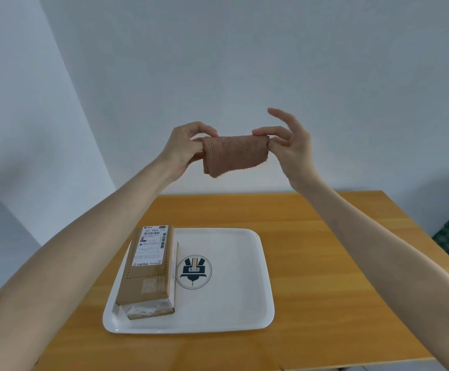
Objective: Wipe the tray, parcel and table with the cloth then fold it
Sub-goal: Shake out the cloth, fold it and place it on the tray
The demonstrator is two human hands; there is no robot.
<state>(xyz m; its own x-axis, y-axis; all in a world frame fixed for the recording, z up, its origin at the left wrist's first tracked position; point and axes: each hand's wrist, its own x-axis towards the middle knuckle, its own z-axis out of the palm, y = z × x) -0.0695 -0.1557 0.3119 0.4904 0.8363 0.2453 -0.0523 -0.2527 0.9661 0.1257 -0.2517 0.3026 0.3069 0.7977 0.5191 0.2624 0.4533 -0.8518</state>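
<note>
Right now I have the small brown terry cloth (235, 153) up in the air, stretched between the fingers (207, 129) of both hands. My left hand (184, 147) pinches one top corner with curled fingers. My right hand (290, 148) pinches the other corner between thumb and forefinger, with its other fingers spread loose. The cloth hangs doubled over, so I judge the folding has begun but is not finished.

Well below the fingers, the white rectangular plastic tray (234, 298) with a dark round emblem lies on the wooden desk (325, 263). The long brown cardboard parcel (148, 266) with a shipping label lies in the tray, on the side under the left fingers.

I cannot tell whether the tray, parcel and desk are wiped. What is left, I reckon, is another fold and setting the cloth down.
</note>
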